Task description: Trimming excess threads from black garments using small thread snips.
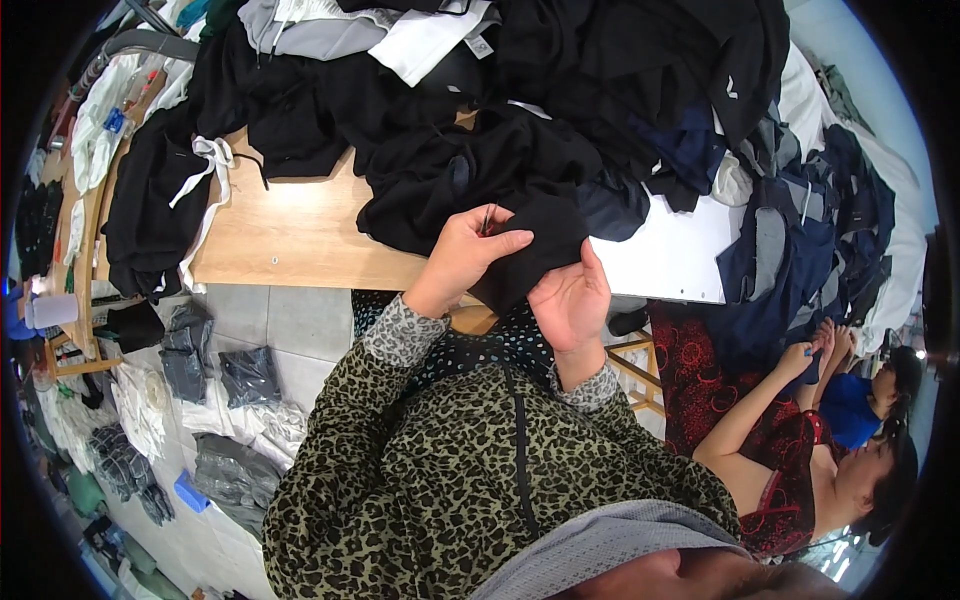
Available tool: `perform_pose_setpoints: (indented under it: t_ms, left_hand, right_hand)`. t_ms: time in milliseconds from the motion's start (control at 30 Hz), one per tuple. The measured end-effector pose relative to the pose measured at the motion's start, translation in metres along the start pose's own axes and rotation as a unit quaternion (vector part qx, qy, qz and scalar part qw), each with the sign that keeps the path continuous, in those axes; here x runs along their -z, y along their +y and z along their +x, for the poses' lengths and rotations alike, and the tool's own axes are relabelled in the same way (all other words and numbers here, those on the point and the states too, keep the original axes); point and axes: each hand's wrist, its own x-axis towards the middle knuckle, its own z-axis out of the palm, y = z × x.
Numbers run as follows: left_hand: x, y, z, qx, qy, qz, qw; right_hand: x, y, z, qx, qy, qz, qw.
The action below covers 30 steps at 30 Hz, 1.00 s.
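Observation:
A black garment [535,235] is stretched between my two hands, its lower part hanging over the table's near edge. My left hand [462,258] is closed on the cloth at its left side, thumb lying across it. A thin dark metal tool [488,218], perhaps thread snips, pokes out between the left fingers; most of it is hidden. My right hand [573,303], palm turned up, grips the garment's right edge between thumb and fingers. More of the black cloth [440,180] lies bunched on the table beyond my hands.
A wooden table [300,230] carries heaps of black, grey and white clothes, with a white board [685,250] at right. Navy garments [785,240] pile up beside a co-worker [790,450] working at right. Plastic-wrapped packs [250,375] lie on the floor at left.

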Motion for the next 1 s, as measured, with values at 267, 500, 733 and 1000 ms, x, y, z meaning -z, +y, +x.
perform_pose_setpoints:
  t_ms: [267,500,733,1000]
  left_hand:
    - [0.000,-0.002,0.000,0.010,0.002,-0.011,1.000]
    - [0.001,-0.005,-0.002,0.004,0.006,0.013,1.000]
    - [0.001,-0.005,-0.001,-0.013,-0.001,0.019,1.000]
    - [0.028,-0.016,0.004,-0.198,0.187,0.151,0.950]
  right_hand:
    - [0.005,0.000,-0.001,0.014,0.013,0.008,1.000]
    - [0.004,0.001,-0.003,0.015,0.039,-0.009,0.999]
    - [0.003,0.002,-0.002,0.031,0.061,-0.017,0.997]
    - [0.026,-0.035,-0.014,0.195,0.106,-0.306,0.926]
